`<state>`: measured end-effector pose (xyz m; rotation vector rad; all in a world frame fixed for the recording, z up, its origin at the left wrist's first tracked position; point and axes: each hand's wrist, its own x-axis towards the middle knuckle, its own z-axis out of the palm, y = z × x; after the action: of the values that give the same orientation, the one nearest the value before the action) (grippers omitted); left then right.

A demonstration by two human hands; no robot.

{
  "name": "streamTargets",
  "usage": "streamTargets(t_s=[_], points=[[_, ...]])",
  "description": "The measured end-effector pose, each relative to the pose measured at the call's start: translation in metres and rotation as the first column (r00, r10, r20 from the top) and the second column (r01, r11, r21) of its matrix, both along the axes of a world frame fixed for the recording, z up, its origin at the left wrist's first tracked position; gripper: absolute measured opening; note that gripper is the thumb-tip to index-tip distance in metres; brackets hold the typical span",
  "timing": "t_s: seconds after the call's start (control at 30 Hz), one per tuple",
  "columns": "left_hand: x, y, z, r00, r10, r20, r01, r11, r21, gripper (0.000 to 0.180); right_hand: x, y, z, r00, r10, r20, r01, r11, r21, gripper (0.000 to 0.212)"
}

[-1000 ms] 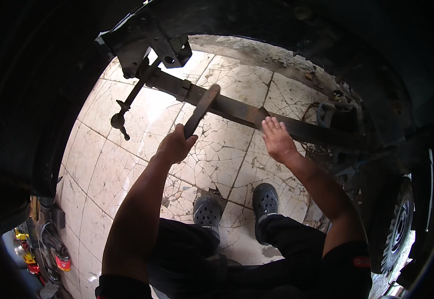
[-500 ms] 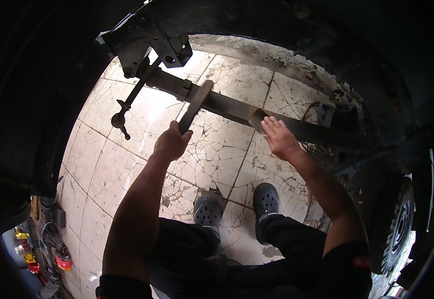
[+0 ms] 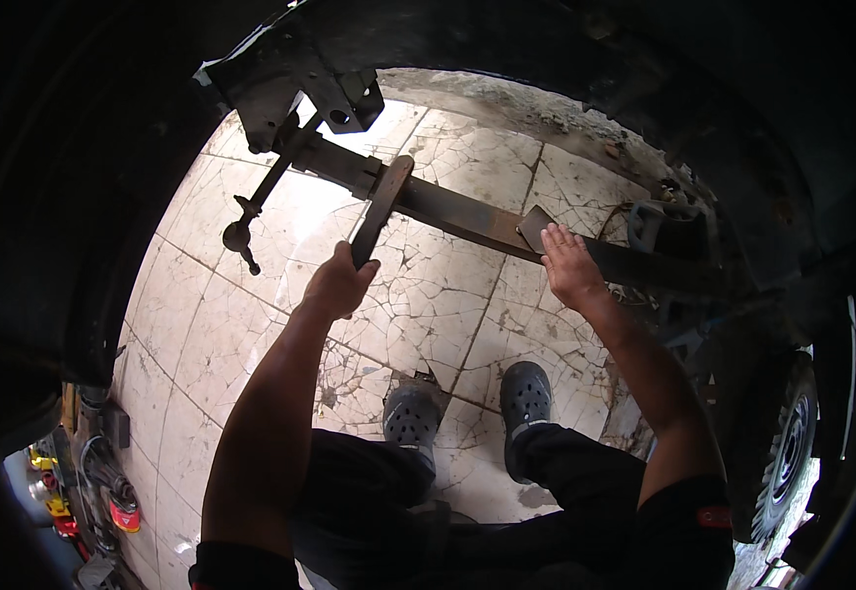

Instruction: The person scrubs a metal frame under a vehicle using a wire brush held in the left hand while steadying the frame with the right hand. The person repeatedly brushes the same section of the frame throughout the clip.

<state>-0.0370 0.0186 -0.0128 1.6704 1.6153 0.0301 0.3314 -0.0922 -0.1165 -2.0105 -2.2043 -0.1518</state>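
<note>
A long dark leaf spring (image 3: 462,214) of stacked flat metal runs across from upper left to right. My left hand (image 3: 335,282) is closed round the lower end of a flat metal bar (image 3: 384,203) with a rounded tip, which crosses over the spring. On the spring's right part, my right hand (image 3: 572,265) holds a small stiff brownish sheet (image 3: 538,225), which looks like sandpaper, against the top face. Its fingers lie straight and close together over the sheet; the thumb is hidden. A rusty brown patch shows on the spring just left of the sheet.
Dark vehicle bodywork arches overhead, with a metal bracket (image 3: 347,106) at the upper left. A rod with a ball joint (image 3: 238,239) hangs beside it. A tyre (image 3: 788,447) stands at the right. Cracked tiles (image 3: 447,305) lie below, around my grey clogs (image 3: 525,396).
My right hand and the brownish sheet have slid to the right along the spring, uncovering the rusty patch. My left hand and its bar have hardly moved.
</note>
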Motion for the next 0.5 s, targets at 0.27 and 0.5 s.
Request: streamTargets(t_s=[0.27, 0.5], points=[[-0.016, 0.012, -0.024, 0.991, -0.079, -0.111, 0.100, 0.973, 0.207, 0.053, -0.023, 0.003, 0.005, 0.988, 0.139, -0.067, -0.140, 0.990, -0.006, 0.048], [-0.013, 0.007, -0.014, 0.993, -0.099, -0.071, 0.110, 0.978, 0.180, 0.047, -0.028, 0.002, -0.001, 0.998, 0.061, -0.015, -0.062, 0.998, -0.010, 0.048]])
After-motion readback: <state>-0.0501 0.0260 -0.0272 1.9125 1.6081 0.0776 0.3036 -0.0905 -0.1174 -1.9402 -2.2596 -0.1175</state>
